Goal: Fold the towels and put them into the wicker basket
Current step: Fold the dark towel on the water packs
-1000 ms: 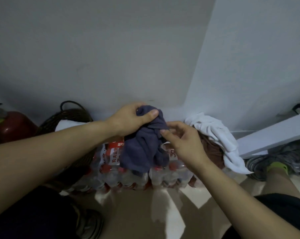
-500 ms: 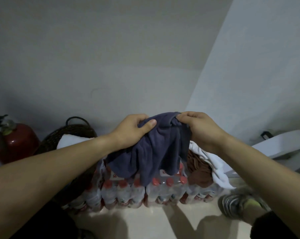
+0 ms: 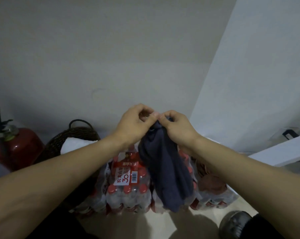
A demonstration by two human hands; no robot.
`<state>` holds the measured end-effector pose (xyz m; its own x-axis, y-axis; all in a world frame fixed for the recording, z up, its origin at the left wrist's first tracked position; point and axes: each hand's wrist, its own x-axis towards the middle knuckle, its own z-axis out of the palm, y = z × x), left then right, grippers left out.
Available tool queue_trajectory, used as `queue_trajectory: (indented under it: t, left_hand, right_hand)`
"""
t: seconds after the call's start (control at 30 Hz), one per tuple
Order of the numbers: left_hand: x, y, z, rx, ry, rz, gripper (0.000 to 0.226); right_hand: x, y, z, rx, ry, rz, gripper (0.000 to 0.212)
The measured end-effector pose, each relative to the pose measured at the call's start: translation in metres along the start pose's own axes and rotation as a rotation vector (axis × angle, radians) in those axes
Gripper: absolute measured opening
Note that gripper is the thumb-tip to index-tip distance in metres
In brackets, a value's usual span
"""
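A dark blue towel (image 3: 164, 169) hangs bunched in the air above shrink-wrapped packs of bottles (image 3: 128, 192). My left hand (image 3: 133, 125) and my right hand (image 3: 176, 128) meet at its top end, fingertips together, both pinching the cloth there. The dark wicker basket (image 3: 63, 142) stands at the left against the wall with a white folded towel (image 3: 75, 145) inside. A brown towel (image 3: 211, 183) lies on the packs to the right, partly hidden by my right forearm.
A red fire extinguisher (image 3: 16, 145) stands at the far left beside the basket. A white board (image 3: 280, 152) slants along the right. My shoe (image 3: 235, 223) rests on the pale floor at the lower right. Walls meet in a corner behind.
My hands have come together, bringing the two held ends of the blue towel into one point. The towel now hangs long and narrow instead of spread between the hands.
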<state>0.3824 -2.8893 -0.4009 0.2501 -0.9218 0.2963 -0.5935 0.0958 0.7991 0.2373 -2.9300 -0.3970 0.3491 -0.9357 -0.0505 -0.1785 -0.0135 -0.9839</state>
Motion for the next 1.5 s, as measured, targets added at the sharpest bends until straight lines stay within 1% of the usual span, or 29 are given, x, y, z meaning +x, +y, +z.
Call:
queue_trajectory:
  t: [0.07,0.13,0.2,0.27,0.3,0.4,0.5,0.6,0.7,0.8,0.87,0.9,0.97,1.03,1.1,1.13,1.2,1.27,1.37,1.43,1.5]
  left_hand:
    - [-0.002,0.007,0.007,-0.038,-0.061,-0.040,0.031]
    - [-0.001,0.004,0.008,-0.045,-0.012,-0.117,0.033]
    - [0.001,-0.001,0.003,-0.121,0.010,-0.203,0.028]
    - [0.003,-0.007,-0.002,-0.237,-0.040,-0.276,0.020]
    - [0.003,-0.009,-0.004,-0.267,-0.069,-0.300,0.016]
    - [0.004,-0.018,-0.008,-0.272,-0.086,-0.336,0.016]
    - [0.005,-0.017,-0.008,-0.337,-0.070,-0.346,0.016]
    - [0.006,-0.013,-0.004,-0.319,-0.094,-0.327,0.017]
    - [0.007,-0.008,0.004,-0.404,-0.119,-0.352,0.019]
    - [0.009,-0.003,0.008,-0.517,-0.110,-0.394,0.020]
    - [0.009,-0.003,0.006,-0.533,-0.176,-0.364,0.023]
    - [0.008,-0.004,0.004,-0.491,-0.232,-0.331,0.025]
    - [0.006,-0.009,-0.001,-0.327,-0.342,-0.253,0.029]
    - [0.004,-0.015,-0.008,-0.153,-0.420,-0.160,0.024]
    - [0.004,-0.022,-0.015,-0.016,-0.484,-0.069,0.011]
    - [0.003,-0.024,-0.018,0.041,-0.506,-0.053,0.007]
    - [0.003,-0.029,-0.024,0.140,-0.534,-0.076,0.005]
    - [0.004,-0.035,-0.028,0.254,-0.543,-0.104,0.015]
    - [0.003,-0.041,-0.031,0.386,-0.529,-0.149,0.024]
    - [0.002,-0.043,-0.029,0.338,-0.470,-0.204,0.028]
    - [0.000,-0.042,-0.025,0.182,-0.367,-0.264,0.028]
  right_hand:
    - [0.005,0.002,0.008,0.070,-0.027,0.052,0.009]
    - [0.011,0.003,0.014,0.179,-0.060,0.110,0.006]
    - [0.016,0.002,0.019,0.294,-0.078,0.148,0.010]
    - [0.020,-0.001,0.019,0.358,-0.096,0.195,0.012]
    - [0.022,-0.002,0.018,0.350,-0.105,0.218,0.012]
    - [0.026,-0.003,0.011,0.237,-0.109,0.238,0.011]
    - [0.028,-0.002,0.004,0.119,-0.119,0.161,0.012]
    - [0.028,0.000,-0.001,-0.070,-0.075,0.061,0.024]
    - [0.028,0.001,-0.005,-0.155,-0.066,0.018,0.035]
    - [0.029,0.002,-0.008,-0.263,-0.032,-0.072,0.033]
    - [0.030,0.003,-0.008,-0.281,-0.001,-0.120,0.029]
    - [0.031,0.003,-0.009,-0.277,0.018,-0.132,0.028]
    - [0.034,0.002,-0.014,-0.269,0.069,-0.137,0.028]
    - [0.041,0.001,-0.025,-0.259,0.122,-0.125,0.033]
    - [0.048,0.003,-0.040,-0.184,0.200,-0.030,0.041]
    - [0.051,0.004,-0.048,-0.116,0.252,0.046,0.041]
    - [0.056,0.007,-0.063,0.011,0.341,0.187,0.032]
    - [0.058,0.009,-0.074,0.090,0.365,0.258,0.019]
    - [0.060,0.007,-0.084,0.105,0.357,0.284,0.016]
    - [0.060,0.007,-0.089,0.066,0.356,0.290,0.019]
    - [0.059,0.007,-0.091,0.048,0.345,0.284,0.021]
